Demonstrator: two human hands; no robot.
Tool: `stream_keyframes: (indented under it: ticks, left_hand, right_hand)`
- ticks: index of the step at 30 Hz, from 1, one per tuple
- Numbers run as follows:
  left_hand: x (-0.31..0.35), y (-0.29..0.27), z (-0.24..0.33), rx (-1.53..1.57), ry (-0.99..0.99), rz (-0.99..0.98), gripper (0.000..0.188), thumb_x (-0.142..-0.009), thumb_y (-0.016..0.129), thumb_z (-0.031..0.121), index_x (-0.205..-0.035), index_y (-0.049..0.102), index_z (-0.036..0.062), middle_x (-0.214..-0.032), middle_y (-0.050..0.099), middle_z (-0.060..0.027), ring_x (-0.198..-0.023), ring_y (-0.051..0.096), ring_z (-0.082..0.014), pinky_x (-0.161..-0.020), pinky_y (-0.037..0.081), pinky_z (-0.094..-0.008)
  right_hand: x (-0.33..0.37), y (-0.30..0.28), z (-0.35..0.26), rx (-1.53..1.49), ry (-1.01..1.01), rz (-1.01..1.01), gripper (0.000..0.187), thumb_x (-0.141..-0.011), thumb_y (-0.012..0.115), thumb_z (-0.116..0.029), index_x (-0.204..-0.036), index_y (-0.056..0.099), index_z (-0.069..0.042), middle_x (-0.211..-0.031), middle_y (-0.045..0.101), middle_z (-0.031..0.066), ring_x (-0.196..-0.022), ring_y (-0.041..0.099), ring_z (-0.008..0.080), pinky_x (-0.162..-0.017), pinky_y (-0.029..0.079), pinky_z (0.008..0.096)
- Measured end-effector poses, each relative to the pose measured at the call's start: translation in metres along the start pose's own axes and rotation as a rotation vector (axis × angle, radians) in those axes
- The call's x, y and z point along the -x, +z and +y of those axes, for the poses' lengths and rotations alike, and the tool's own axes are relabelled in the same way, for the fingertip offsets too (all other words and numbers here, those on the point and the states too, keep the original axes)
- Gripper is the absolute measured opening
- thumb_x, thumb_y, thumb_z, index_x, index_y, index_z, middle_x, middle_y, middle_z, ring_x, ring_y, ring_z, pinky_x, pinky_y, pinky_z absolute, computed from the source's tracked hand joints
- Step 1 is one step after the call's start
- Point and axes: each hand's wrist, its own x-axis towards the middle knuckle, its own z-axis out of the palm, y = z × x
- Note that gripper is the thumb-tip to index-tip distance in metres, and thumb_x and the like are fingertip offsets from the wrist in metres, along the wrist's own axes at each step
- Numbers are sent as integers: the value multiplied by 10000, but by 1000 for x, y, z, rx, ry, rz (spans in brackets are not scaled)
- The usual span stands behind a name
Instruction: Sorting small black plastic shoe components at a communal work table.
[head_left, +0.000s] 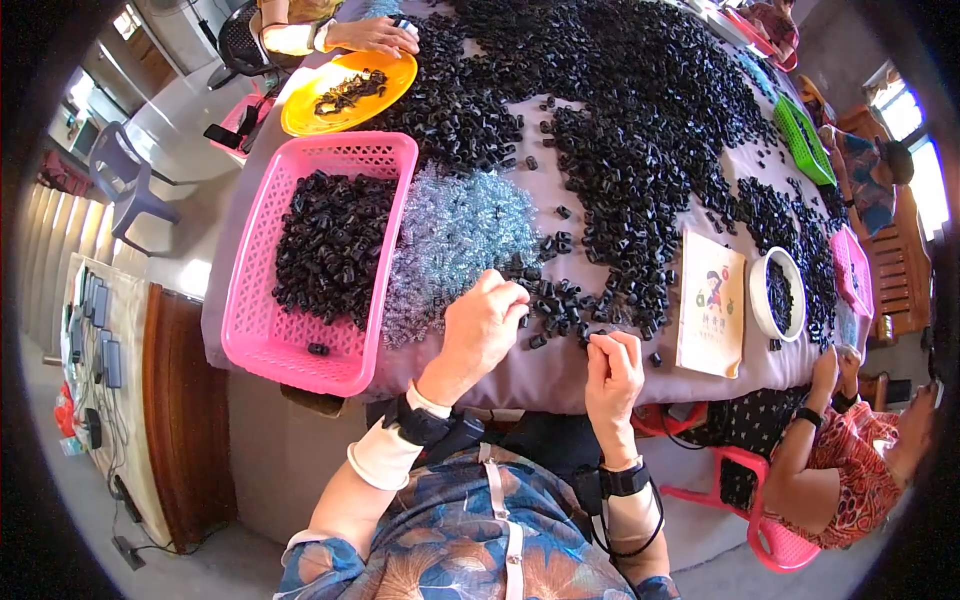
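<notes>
Just right of a heap of clear, bluish small plastic pieces (470, 225), my left hand (482, 328) is closed, its fingertips pinched together over several small black plastic parts (560, 305). My right hand (614, 375) is at the near table edge, also closed in a pinch. Whatever either hand holds is too small or hidden to make out. A pink perforated basket (250, 290), part filled with black parts (335, 245), stands to the left of my left hand.
Black parts (640, 80) spread widely over the cloth-covered table (545, 190). A booklet (710, 300) and a white round bowl (760, 315) lie right. Far left, a co-worker's hand (375, 37) is beside a yellow plate (300, 112). Another person (840, 460) sits at right.
</notes>
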Motion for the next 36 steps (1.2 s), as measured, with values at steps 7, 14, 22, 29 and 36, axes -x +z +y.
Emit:
stream_keyframes:
  ticks: [7,14,22,29,36]
  left_hand:
    - [-2,10,16,-222,-72,-132,202,-721,730,217,-811,606,85,-863,557,-82,-791,604,-265,-670,495,-364]
    - [2,20,20,-277,-43,-53,172,-717,678,129,-844,571,86,-891,528,-78,-855,571,-275,-684,495,-385]
    - [2,12,4,-4,-17,102,173,-728,666,49,-873,572,59,-785,568,-77,-668,570,-210,-599,472,-328]
    - [19,-3,-14,446,-244,88,159,-795,649,-4,-933,575,21,-776,584,11,-616,514,-30,-554,433,-191]
    - [23,-13,-21,602,-268,60,198,-824,610,-40,-1009,575,24,-762,525,38,-586,450,9,-507,355,-164]
  right_hand:
    - [1,-1,-2,36,-6,12,126,-790,627,21,-901,625,-38,-865,572,105,-725,588,267,-611,489,330]
    - [2,1,0,37,-1,10,147,-773,630,20,-897,631,-60,-867,570,90,-717,590,261,-602,488,326]
    - [-8,-7,-4,-53,16,-29,126,-801,613,33,-910,623,-29,-882,567,110,-718,586,251,-606,482,316]
    - [-60,0,-4,71,-91,-76,162,-819,587,-16,-981,602,-19,-972,566,120,-847,583,299,-727,482,359]
    - [-84,33,15,261,-179,-187,271,-771,605,-5,-1042,593,-19,-1065,540,131,-931,514,344,-790,454,419]
